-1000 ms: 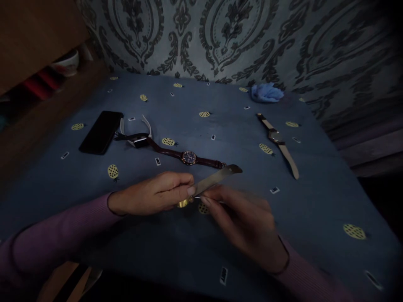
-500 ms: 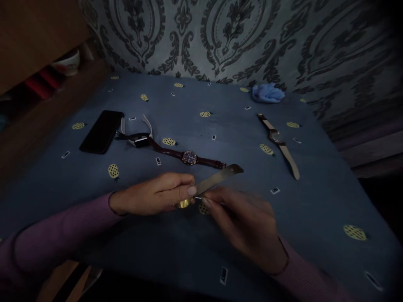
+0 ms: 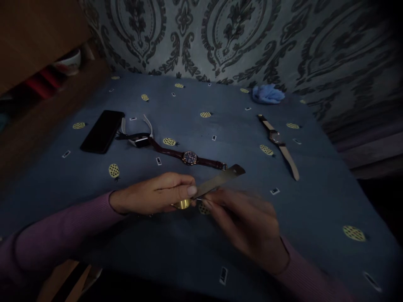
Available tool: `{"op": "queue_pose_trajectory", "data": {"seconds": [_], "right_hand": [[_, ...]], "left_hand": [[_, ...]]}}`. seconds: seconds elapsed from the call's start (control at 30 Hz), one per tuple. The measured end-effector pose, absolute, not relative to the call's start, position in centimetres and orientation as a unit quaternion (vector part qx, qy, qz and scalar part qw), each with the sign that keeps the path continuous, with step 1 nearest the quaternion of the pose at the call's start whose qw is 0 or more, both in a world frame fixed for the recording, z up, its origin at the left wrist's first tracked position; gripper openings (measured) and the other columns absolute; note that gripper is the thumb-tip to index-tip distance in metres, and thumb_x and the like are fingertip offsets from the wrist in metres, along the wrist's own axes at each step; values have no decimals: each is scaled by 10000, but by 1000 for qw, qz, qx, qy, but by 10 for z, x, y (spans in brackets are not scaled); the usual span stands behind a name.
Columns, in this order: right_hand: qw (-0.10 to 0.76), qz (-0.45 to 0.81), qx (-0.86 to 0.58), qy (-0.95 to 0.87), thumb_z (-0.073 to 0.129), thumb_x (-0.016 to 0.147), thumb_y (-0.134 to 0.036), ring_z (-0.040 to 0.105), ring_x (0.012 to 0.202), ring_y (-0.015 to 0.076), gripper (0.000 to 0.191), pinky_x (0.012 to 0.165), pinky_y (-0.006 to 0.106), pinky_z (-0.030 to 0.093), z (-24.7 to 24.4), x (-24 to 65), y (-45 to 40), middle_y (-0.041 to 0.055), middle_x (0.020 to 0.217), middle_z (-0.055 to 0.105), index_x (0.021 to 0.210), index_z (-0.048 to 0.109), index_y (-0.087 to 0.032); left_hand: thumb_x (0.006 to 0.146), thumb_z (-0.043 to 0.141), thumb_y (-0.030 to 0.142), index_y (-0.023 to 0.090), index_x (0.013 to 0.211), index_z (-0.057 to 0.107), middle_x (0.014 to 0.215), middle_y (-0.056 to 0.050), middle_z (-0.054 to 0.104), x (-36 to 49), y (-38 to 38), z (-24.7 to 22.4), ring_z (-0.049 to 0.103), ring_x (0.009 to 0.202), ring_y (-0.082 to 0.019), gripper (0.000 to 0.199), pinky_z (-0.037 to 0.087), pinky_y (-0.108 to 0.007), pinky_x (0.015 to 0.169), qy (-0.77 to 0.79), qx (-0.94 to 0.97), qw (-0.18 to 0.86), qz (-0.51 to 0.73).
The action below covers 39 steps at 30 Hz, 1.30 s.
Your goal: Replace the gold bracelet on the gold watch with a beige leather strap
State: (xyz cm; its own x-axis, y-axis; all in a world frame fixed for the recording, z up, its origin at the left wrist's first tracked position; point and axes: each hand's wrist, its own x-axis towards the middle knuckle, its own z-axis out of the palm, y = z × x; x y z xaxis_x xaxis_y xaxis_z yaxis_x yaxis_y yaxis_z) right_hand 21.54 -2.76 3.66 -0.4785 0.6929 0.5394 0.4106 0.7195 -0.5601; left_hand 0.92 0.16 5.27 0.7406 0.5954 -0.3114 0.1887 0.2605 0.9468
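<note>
My left hand (image 3: 157,193) is closed on a gold-coloured watch (image 3: 183,204), whose flat strap (image 3: 217,181) sticks out up and to the right past the thumb. Close beside it, my right hand (image 3: 245,222) pinches a thin metal tool (image 3: 199,199), its tip against the watch where case and strap meet. Most of the tool is hidden by the fingers. Just beyond my hands lies a brown-strap watch with a dark dial (image 3: 189,157). Its left end touches a smartwatch (image 3: 141,141) with a pale strap.
A black phone (image 3: 102,131) lies at the left on the blue patterned tablecloth (image 3: 189,126). Another watch (image 3: 276,137) rests face down at the right. A crumpled blue cloth (image 3: 268,93) sits near the wall. A shelf with a bowl (image 3: 68,63) borders the left.
The strap's free end has shifted very slightly to the right. Both hands keep nearly the same position and hold.
</note>
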Motion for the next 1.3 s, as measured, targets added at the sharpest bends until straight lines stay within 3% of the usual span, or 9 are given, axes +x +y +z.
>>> {"op": "queue_pose_trajectory", "data": {"seconds": [0.33, 0.53, 0.73, 0.87, 1.0, 1.13, 1.3], "right_hand": [[375, 176, -318, -853, 517, 922, -66, 644, 572, 122, 159, 543, 240, 508, 40, 217, -27, -21, 677, 667, 917, 557, -221], [383, 147, -329, -851, 540, 908, -73, 615, 528, 109, 146, 530, 227, 494, 35, 218, -27, -24, 648, 658, 878, 578, -210], [373, 170, -359, -838, 543, 916, -104, 603, 502, 104, 150, 496, 230, 471, 42, 216, -29, -26, 623, 651, 829, 592, -215], [376, 190, -380, -823, 563, 907, -110, 581, 475, 93, 143, 483, 221, 452, 46, 219, -29, -37, 596, 632, 815, 596, -214], [414, 241, -387, -788, 576, 903, -143, 571, 472, 90, 144, 455, 205, 425, 46, 222, -24, -47, 585, 626, 788, 611, -223], [426, 323, -425, -731, 594, 885, -184, 545, 505, 98, 172, 475, 210, 413, 40, 223, -14, -41, 584, 590, 718, 616, -215], [404, 437, -484, -641, 572, 912, -364, 381, 499, 89, 304, 466, 220, 329, 25, 224, 0, -49, 567, 420, 663, 543, -192]], "left_hand": [[952, 471, 481, 160, 823, 535, 685, 49, 407, 10, 0, 50, 337, 566, -63, 352, 328, -149, 481, 340, 534, 760, 146], [961, 464, 435, 178, 830, 499, 654, 60, 373, 9, 0, 51, 306, 526, -65, 291, 285, -167, 443, 328, 587, 728, 135], [981, 431, 364, 177, 986, 551, 663, 50, 380, 9, -3, 57, 334, 514, -69, 223, 299, -184, 446, 307, 586, 734, 150], [977, 446, 386, 202, 1139, 583, 654, 57, 378, 6, -4, 60, 317, 503, -68, 280, 287, -165, 422, 337, 579, 727, 153], [970, 461, 404, 191, 1074, 618, 637, 64, 394, 3, 1, 53, 311, 488, -60, 284, 277, -147, 420, 353, 531, 752, 166], [1005, 378, 358, 149, 985, 617, 450, 110, 257, 1, 9, 39, 172, 366, -60, 318, 173, -175, 362, 290, 487, 807, 168], [1007, 339, 377, 136, 951, 612, 411, 112, 246, 0, 14, 29, 158, 366, -71, 368, 153, -196, 370, 321, 452, 818, 152]]}}
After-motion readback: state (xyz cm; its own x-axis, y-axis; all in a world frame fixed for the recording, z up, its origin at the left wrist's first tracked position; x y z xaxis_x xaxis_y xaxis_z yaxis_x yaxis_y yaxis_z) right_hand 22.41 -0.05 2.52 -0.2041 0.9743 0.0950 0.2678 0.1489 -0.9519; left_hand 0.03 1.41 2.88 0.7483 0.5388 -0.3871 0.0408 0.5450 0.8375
